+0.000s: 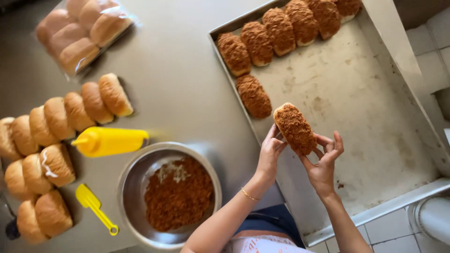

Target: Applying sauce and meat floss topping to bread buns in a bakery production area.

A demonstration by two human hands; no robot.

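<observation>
Table (187, 79): grey steel, dull sheen, bare across the middle; pale tiled wall or floor at the right edge, beyond the tray.
Tray (356, 107): large, shallow, metal, smeared and crumbed; overhangs the table's right side.
Row of coated buns (281, 30): six along the tray's far rim, a seventh just below the row's left end.
Plain buns (75, 112): loose rows well left of the tray, near the table's left edge; one streaked with white cream.
Bagged buns (82, 30): clear wrapper, far left of the tray.
Bowl (136, 178): round steel, left of the tray's near corner; reddish-brown floss and a white smear inside.
Squeeze bottle (110, 140): yellow, lying on its side, touching the bowl's far rim.
Spatula (96, 206): small, yellow, flat beside the bowl.
Coated bun (295, 129): held above the tray's left part.
Left hand (271, 152): fingers curled on the bun's left side.
Right hand (323, 161): fingers spread beneath, cradling it.
</observation>
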